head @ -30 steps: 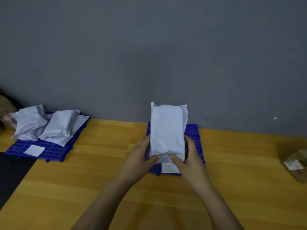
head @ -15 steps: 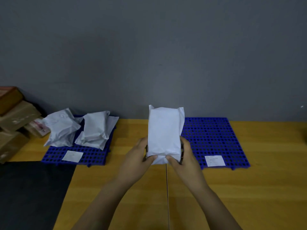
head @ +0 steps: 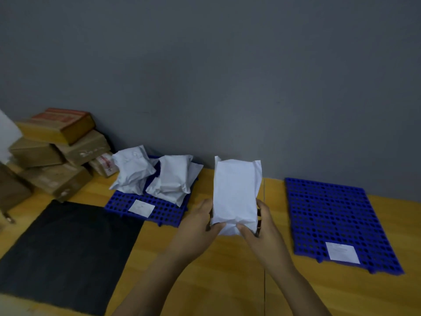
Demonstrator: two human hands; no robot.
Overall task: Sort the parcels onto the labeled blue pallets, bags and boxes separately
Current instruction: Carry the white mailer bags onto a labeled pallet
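Several white bags (head: 168, 179) are piled on the bag pallet (head: 164, 215); a further bag (head: 234, 195) is held upright just right of it, gripped at its base by the left hand (head: 198, 226) and right hand (head: 264, 233). Boxes (head: 57, 151) stacked left of it are judged still unsorted.

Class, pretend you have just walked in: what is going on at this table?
A person grips the lower end of a white parcel bag, held upright, with the left hand and right hand, above the wooden table between two blue pallets. The left pallet carries several white bags; the right pallet carries only its paper label. Cardboard boxes sit stacked far left.
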